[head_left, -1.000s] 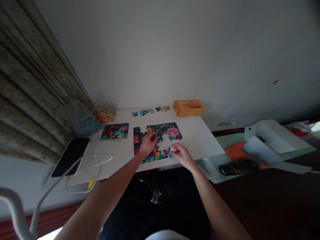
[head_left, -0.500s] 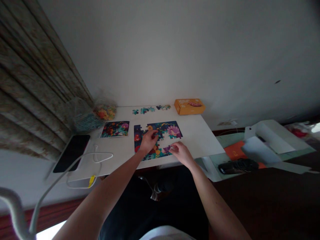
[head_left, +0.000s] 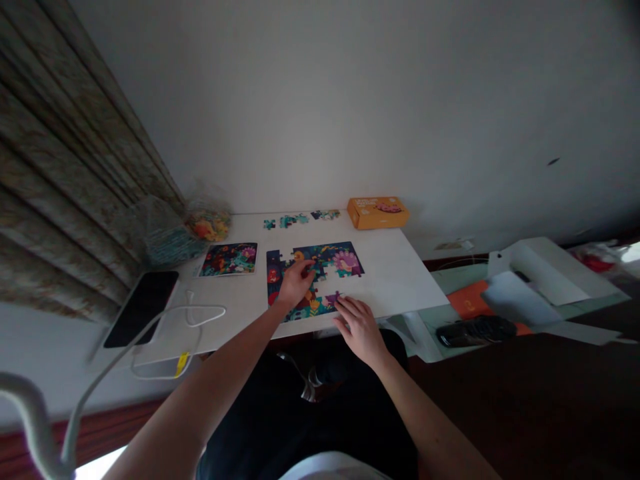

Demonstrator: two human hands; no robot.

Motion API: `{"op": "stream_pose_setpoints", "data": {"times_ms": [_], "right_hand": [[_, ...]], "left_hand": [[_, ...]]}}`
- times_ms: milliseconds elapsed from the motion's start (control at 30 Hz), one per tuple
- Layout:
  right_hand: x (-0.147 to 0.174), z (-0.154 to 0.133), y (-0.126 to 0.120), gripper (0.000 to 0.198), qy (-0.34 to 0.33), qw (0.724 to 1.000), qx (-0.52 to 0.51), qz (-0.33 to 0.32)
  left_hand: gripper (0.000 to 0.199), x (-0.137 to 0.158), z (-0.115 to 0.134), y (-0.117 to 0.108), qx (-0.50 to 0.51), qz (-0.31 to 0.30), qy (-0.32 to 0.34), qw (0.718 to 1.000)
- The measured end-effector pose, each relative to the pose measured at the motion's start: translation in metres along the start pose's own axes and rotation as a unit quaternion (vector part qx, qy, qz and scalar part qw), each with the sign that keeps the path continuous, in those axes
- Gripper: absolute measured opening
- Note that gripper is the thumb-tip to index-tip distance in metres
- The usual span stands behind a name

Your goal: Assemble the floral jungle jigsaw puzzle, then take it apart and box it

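A partly assembled jigsaw puzzle (head_left: 327, 251) with colourful pictures lies flat on the white table, with gaps in its middle and right side. My left hand (head_left: 297, 283) rests over its centre, fingers bent and thumb close to the forefinger; whatever is between them is too small to make out. At the puzzle's lower right edge, my right hand (head_left: 359, 325) has its fingers stretched out. Their tips touch the purple part there, and the thumb stands apart below. A printed reference picture (head_left: 229, 259) lies left of the puzzle.
Loose puzzle pieces (head_left: 294, 220) lie along the table's back edge beside an orange box (head_left: 379, 213). Plastic bags of pieces (head_left: 207, 223) stand at the back left. A black tablet (head_left: 143, 308) and a white cable (head_left: 200, 308) occupy the left side.
My right hand has moved slightly down and left, its fingers going from a pinch to lying stretched on the puzzle's edge. My left hand stays over the puzzle's middle.
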State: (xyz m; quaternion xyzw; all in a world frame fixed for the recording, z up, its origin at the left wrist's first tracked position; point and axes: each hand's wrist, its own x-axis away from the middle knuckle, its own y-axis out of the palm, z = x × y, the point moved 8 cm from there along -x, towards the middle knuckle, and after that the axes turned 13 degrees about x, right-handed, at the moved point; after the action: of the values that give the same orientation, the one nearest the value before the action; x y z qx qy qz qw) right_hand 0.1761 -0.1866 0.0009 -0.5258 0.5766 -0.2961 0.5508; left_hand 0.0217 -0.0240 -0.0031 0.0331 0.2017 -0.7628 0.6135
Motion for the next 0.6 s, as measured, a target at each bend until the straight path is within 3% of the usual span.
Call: {"op": "stream_pose_setpoints", "data": {"times_ms": [167,333,467,600], "right_hand": [[-0.004,0.002,-0.003,0.035,0.01,1.0,-0.02,0.008],[-0.018,0.021,-0.015,0.024,0.077,0.986,-0.128,0.079],[-0.042,0.053,-0.01,0.024,0.181,0.948,-0.237,0.107],[-0.07,0.069,0.009,0.033,0.208,0.919,-0.323,0.092]], "left_hand": [[0.029,0.0,0.001,0.0,-0.004,-0.006,-0.004,1.0],[0.04,0.002,0.005,0.008,-0.025,-0.046,0.018,0.998],[0.043,0.011,0.021,0.02,-0.06,-0.106,0.104,0.987],[0.042,0.025,0.035,0.032,-0.109,-0.175,0.184,0.961]]}}
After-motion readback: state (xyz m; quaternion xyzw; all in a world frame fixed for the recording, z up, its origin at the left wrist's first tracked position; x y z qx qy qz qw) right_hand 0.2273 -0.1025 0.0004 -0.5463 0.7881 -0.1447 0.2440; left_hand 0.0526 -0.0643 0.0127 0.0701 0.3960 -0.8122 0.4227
